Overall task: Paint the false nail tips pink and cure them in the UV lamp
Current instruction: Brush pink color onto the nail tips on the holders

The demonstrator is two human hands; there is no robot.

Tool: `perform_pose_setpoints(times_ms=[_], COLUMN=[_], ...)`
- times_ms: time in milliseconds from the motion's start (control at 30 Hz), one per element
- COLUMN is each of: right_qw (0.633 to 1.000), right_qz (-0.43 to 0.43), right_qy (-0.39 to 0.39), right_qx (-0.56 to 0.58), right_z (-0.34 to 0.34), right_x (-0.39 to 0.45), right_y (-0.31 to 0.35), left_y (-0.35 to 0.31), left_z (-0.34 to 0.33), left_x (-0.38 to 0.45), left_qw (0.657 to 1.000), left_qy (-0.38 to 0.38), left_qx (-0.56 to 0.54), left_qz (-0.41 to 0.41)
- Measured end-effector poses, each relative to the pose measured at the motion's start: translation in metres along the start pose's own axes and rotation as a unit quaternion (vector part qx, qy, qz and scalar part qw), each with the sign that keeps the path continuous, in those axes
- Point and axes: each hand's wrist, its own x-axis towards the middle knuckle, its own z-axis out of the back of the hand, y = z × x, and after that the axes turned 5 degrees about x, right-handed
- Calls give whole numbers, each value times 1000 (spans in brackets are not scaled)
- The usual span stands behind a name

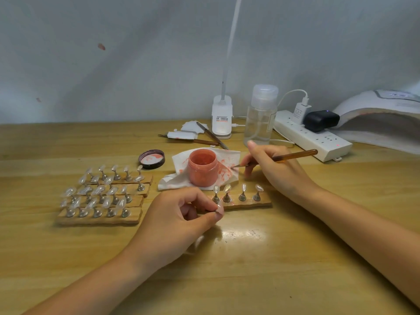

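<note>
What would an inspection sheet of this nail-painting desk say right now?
Surface: wooden table, glare patch near centre.
Job's things: open pink paint jar on stained tissue; clear nail tips on wooden strips; UV lamp far right.
Clutter: jar lid, spare brushes, pump bottle.
Hands: left hand pinches a tip holder; right hand holds brush.
Cables: power strip, white charger lead.
Surroundings: grey wall, pink smudges.

Wooden table (pixel 250 269): nail-tip strips (pixel 100 218), tissue (pixel 227 155), lid (pixel 151 158), power strip (pixel 313 138), UV lamp (pixel 381 119).
</note>
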Motion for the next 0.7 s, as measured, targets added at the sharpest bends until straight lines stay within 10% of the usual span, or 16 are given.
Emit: perform_pose_setpoints(times_ms=[700], right_qw=[969], right_qz=[-45], right_qy=[-162], right_qx=[183], right_z=[6], right_x=[-24], right_y=[32], left_y=[0], left_z=[0], left_x=[0], left_qw=[1000], left_qy=[-3], left_qx=[8], left_qz=[6])
